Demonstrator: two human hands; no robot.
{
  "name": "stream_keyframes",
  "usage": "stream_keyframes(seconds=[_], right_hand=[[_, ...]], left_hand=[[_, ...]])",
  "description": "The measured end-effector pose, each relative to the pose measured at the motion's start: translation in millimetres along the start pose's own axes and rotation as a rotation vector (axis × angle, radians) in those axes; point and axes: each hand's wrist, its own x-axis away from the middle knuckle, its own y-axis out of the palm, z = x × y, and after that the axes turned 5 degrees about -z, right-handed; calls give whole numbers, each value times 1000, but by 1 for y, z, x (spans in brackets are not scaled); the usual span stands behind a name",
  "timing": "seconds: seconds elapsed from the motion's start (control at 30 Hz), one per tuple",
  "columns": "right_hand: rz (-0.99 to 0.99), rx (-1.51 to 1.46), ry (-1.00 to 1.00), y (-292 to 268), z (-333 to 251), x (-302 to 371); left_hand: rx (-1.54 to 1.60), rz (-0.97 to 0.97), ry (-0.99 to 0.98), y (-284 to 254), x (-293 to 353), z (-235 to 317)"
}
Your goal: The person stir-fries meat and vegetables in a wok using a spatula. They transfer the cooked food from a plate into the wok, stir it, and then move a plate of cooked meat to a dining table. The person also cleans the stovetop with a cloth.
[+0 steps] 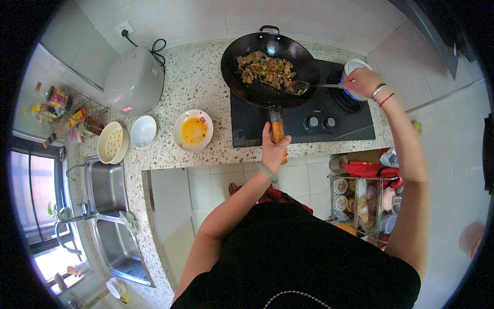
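Observation:
My left hand [274, 146] is closed round the wooden handle [278, 130] of a black wok [301, 56]. Chopped brown meat [265, 70] with green bits lies in the wok, which sits over the left part of the stove. My right hand [363, 82] grips a metal spatula [324, 85] by its handle, and the slotted head rests at the right edge of the food. Partly behind that hand, a white bowl [356, 65] stands by the right burner, where a little blue flame shows.
Left of the black stove [257, 123] are a bowl with yellow egg liquid [194, 131], a small white bowl [143, 131], a cream strainer bowl [113, 143] and a grey rice cooker [135, 80]. A double sink [108, 185] lies far left. A loaded rack [360, 201] stands below right.

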Motion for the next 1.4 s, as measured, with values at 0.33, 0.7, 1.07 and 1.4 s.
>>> stream_keyframes(seconds=[0.33,0.7,1.07,1.4], right_hand=[[322,-83,7,69,-21,-58],[435,182,-25,38,-19,3],[-302,-543,4,32,-59,-4],[-300,-1305,132,62,-108,-67]], left_hand=[[-98,0,191,-4,-7,-14],[-115,18,221,-6,-8,-20],[-50,-9,144,-4,-11,-19],[-108,23,176,-6,-7,-16]])
